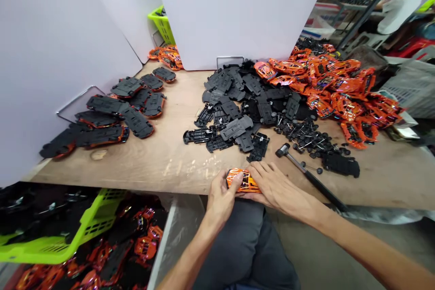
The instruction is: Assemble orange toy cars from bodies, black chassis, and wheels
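Observation:
Both hands hold one orange toy car (250,183) at the table's front edge, its decorated top facing up. My left hand (222,192) grips one end, the thumb lying across the top. Fingers of my right hand (272,186) wrap over the other end; the car's underside is hidden. Beyond it lies a heap of black toy car chassis (234,127). A hammer (312,179) with a black handle rests to the right. Wheel axles (309,138) are strewn behind the hammer, near a single black chassis (340,164).
Orange car shells (340,84) are piled at the right rear. Cars with black undersides up (105,120) lie at the left. White panels (238,13) stand behind the wooden table (183,172). A green basket (91,219) sits below left. A person (401,7) is at the far right.

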`<state>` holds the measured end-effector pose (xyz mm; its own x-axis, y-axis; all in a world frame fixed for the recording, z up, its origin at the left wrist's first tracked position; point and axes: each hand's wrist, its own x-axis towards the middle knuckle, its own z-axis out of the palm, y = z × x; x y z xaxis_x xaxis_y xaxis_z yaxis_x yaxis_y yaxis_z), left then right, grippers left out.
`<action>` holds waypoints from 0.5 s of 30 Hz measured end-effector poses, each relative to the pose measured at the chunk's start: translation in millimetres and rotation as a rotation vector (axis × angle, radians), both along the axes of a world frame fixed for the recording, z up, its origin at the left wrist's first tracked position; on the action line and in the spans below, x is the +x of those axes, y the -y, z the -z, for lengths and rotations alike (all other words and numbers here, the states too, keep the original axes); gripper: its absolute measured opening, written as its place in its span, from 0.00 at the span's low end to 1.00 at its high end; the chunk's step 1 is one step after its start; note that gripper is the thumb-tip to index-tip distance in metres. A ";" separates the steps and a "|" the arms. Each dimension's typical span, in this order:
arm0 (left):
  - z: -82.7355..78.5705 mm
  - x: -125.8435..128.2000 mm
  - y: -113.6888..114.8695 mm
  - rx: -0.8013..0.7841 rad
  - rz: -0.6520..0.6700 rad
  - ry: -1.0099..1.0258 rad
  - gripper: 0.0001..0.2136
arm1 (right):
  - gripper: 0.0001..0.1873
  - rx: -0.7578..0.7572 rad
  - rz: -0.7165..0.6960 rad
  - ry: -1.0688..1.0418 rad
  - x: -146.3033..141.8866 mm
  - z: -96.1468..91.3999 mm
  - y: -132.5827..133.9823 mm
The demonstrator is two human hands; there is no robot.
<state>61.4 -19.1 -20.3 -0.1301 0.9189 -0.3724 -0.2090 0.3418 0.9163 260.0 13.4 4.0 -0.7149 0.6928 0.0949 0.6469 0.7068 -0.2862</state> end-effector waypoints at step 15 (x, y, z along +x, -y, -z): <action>-11.3 -2.6 -10.7 0.450 0.500 -0.403 0.11 | 0.15 -0.514 0.331 -0.824 32.8 11.5 22.7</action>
<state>58.8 -8.4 -8.9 0.2929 0.9554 0.0376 0.2498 -0.1144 0.9615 292.8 -9.3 -7.5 -0.3279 0.9387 0.1061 0.2525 0.1953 -0.9477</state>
